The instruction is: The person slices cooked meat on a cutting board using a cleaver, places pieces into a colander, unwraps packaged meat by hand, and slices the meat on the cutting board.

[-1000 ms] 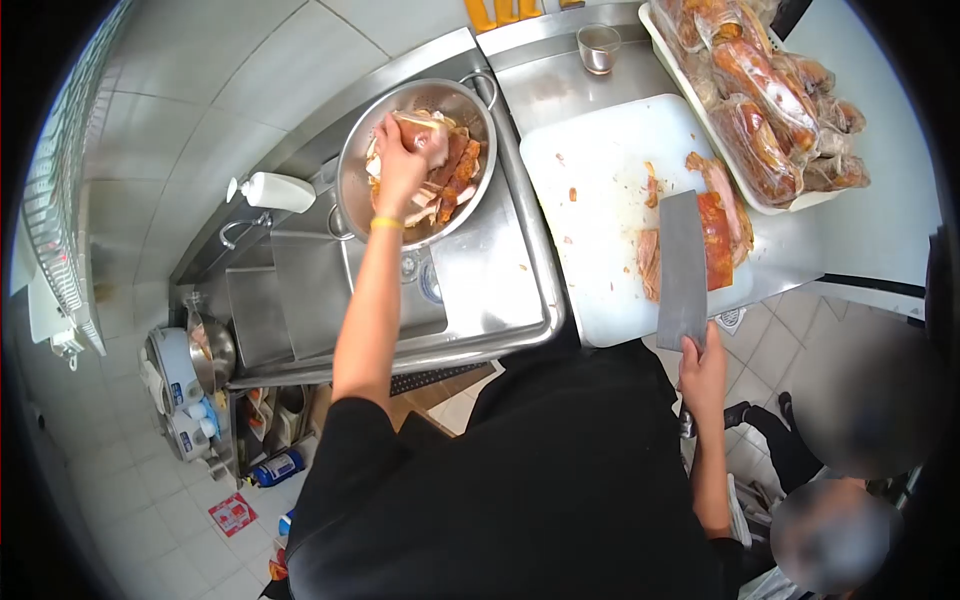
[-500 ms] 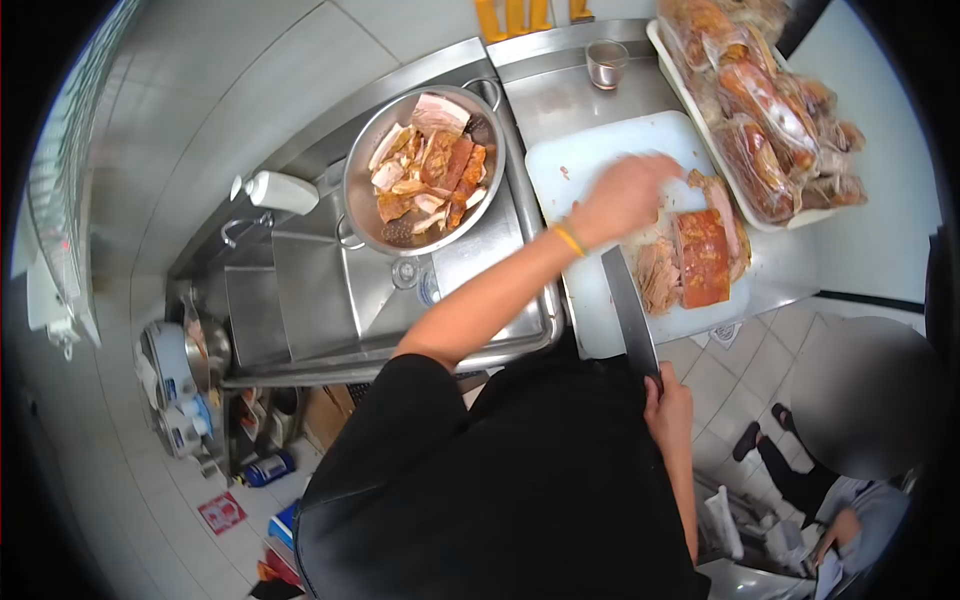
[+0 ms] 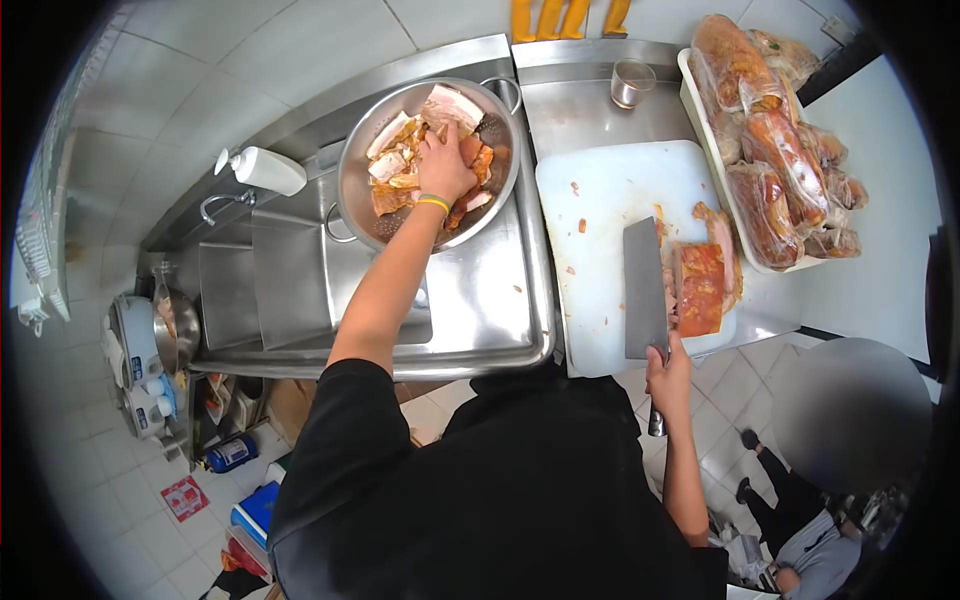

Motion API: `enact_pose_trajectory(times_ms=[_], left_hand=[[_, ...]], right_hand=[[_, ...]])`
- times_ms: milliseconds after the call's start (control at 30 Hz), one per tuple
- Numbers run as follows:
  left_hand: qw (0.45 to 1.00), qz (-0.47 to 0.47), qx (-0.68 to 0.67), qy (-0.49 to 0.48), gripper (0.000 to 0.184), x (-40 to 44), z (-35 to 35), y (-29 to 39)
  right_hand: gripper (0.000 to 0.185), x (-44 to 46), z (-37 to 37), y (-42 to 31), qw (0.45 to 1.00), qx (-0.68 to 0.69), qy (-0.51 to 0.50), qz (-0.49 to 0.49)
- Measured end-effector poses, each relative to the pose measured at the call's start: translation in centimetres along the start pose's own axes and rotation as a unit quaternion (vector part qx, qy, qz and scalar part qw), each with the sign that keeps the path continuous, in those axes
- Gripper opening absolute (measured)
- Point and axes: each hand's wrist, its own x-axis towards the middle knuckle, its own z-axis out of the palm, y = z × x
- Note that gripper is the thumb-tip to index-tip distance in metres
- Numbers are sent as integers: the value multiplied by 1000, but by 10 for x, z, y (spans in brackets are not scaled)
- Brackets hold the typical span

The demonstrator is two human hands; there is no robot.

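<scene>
White board point(image 3: 596, 225) (tiled wall point(image 3: 330, 55) beyond)

From the cutting board's point(image 3: 590, 250) middle, a hand could pass over small scraps point(image 3: 582, 226) between 8 and 11 o'clock. A cleaver point(image 3: 645, 290) blocks 6 o'clock, roast meat point(image 3: 702, 290) 4 o'clock. Beyond the board, a loaded tray point(image 3: 704, 127) walls off 2 o'clock; a glass point(image 3: 632, 84) stands at 12, a colander point(image 3: 352, 195) at 10.
</scene>
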Motion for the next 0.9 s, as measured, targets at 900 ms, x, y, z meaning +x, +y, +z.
enact_pose_trajectory(times_ms=[900], left_hand=[[411, -117, -900, 87, 103, -425, -115, -152]], right_hand=[[58, 272, 273, -287, 845, -276, 76, -451]])
